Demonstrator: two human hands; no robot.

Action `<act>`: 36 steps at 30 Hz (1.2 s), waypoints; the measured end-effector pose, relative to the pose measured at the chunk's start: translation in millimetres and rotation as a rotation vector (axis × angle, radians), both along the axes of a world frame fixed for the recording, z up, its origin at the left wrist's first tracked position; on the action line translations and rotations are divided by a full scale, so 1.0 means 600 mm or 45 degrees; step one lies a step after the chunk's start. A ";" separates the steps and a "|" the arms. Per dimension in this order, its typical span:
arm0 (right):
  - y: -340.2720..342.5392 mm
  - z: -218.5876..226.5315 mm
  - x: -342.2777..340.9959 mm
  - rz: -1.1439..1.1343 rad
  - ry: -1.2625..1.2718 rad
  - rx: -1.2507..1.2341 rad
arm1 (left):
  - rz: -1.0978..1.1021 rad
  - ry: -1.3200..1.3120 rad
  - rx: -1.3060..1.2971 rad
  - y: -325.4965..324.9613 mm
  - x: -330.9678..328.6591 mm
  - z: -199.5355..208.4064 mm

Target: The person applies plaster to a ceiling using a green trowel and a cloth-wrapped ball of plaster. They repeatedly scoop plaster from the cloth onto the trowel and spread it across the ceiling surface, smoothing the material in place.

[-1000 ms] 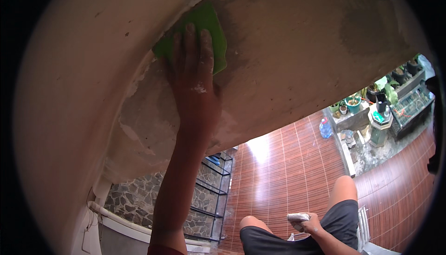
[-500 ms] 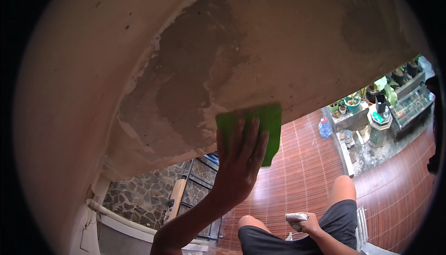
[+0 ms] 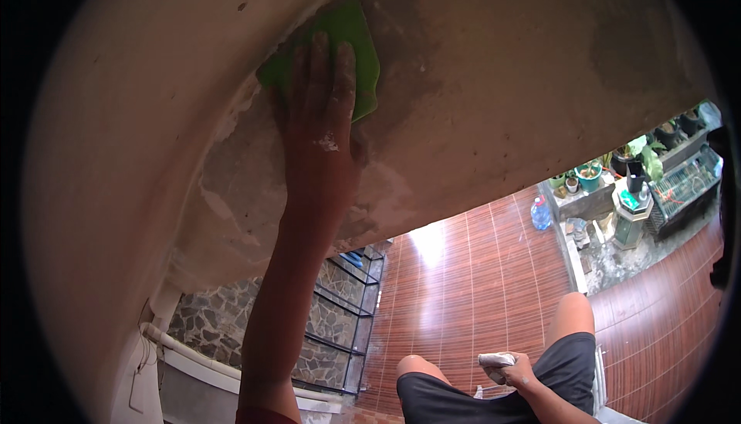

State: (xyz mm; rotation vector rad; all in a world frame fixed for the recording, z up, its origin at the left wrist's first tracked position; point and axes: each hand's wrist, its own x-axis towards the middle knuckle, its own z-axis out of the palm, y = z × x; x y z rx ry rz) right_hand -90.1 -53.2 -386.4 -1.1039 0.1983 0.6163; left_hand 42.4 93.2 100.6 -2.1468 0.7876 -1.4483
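Note:
My left hand (image 3: pixel 320 127) reaches far up, with white smears on its back. Its fingers press a flat green plastic putty spreader (image 3: pixel 359 45) against the patchy plaster surface (image 3: pixel 463 100), close to the ragged ridge where that surface meets the curved wall (image 3: pixel 131 138). Darker grey, damp-looking patches cover part of the plaster around the spreader. Low down, over my lap, my right hand (image 3: pixel 522 371) is closed around a whitish, crumpled-looking bundle (image 3: pixel 498 361); exactly what it is cannot be made out.
Below lies a glossy reddish-brown striped floor (image 3: pixel 471 293). A black metal rack (image 3: pixel 340 308) stands over stone paving at left. At right are potted plants (image 3: pixel 588 173), a wire cage (image 3: pixel 683 184), a pedestal (image 3: pixel 631 219) and a clear plastic bottle (image 3: pixel 540 213).
My left hand has slid the green spreader up and left, from the plaster's lower edge to near the wall ridge. My right hand has barely moved.

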 end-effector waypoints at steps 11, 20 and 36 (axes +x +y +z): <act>0.009 -0.035 0.001 0.011 -0.012 -0.054 | 0.092 0.523 -0.012 0.048 -0.060 -0.188; 0.000 -0.007 -0.002 -0.021 0.027 0.151 | -0.103 0.510 -0.165 0.049 -0.138 -0.218; 0.014 -0.020 0.002 -0.020 -0.025 -0.125 | 0.039 0.325 -0.139 0.058 -0.037 -0.127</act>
